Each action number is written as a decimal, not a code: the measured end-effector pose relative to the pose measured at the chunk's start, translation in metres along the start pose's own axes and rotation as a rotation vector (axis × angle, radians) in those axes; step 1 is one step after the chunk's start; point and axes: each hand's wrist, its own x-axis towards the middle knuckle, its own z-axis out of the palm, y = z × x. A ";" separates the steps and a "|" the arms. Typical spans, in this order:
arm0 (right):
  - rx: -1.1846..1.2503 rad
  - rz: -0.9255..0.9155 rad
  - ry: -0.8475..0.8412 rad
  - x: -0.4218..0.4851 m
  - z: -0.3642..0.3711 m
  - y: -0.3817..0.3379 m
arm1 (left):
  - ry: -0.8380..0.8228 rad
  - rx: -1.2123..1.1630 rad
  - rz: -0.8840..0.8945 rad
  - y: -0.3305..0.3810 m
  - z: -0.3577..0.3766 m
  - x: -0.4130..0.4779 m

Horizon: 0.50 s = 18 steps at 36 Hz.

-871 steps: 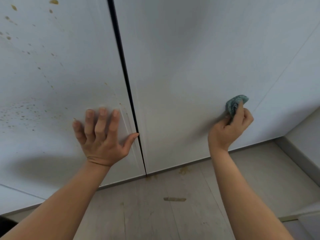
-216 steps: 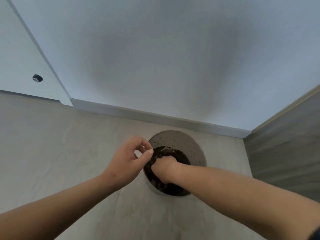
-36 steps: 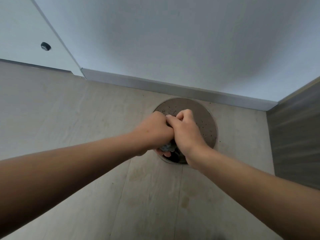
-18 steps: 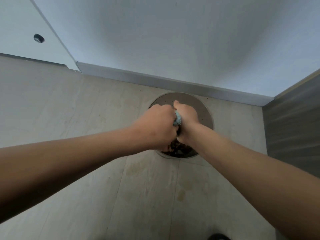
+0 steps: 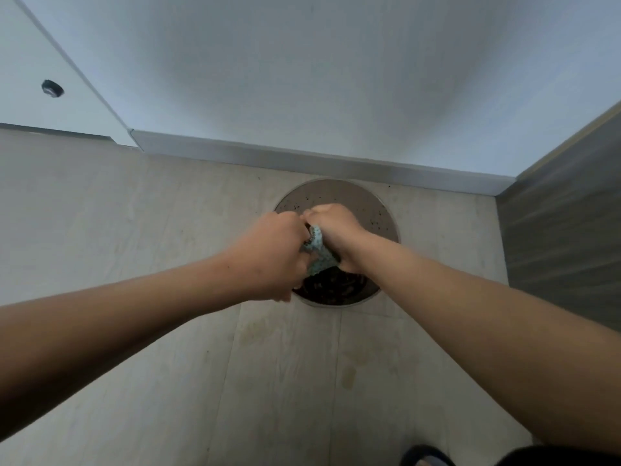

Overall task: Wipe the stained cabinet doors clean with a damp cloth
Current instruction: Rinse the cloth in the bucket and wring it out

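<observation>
A small teal cloth [image 5: 317, 254] is bunched between my two fists above a round metal bowl [image 5: 376, 210] that stands on the floor. My left hand [image 5: 268, 253] grips the cloth's near end, and my right hand [image 5: 332, 230] grips its far end. Most of the cloth is hidden inside the fists. Dark water [image 5: 332, 287] lies in the bowl, and dark specks dot its inner wall. A white cabinet door [image 5: 30, 62] with a small round dark fitting [image 5: 52, 89] shows at the upper left.
The bowl sits close to a grey skirting board [image 5: 302, 159] under a white wall [image 5: 336, 68]. A grey wood-grain panel [image 5: 564, 213] rises at the right. Pale floorboards [image 5: 134, 213] stretch left and toward me. A dark slipper [image 5: 423, 457] shows at the bottom edge.
Over the last second both fists have stayed clenched on the cloth above the bowl, twisting slightly; more of the teal cloth now shows between them.
</observation>
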 end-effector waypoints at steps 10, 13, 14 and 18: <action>-0.292 -0.024 -0.057 -0.030 -0.055 -0.045 | -0.123 -0.929 -0.324 -0.038 -0.035 0.005; -0.277 -0.023 -0.152 -0.073 -0.070 -0.075 | -0.242 -1.101 -0.326 -0.013 -0.063 -0.021; -0.316 -0.065 -0.169 -0.091 -0.075 -0.089 | -0.262 -1.132 -0.319 -0.003 -0.074 -0.031; -0.275 -0.080 -0.251 -0.191 -0.103 -0.184 | -0.254 -1.091 -0.281 0.059 -0.145 -0.099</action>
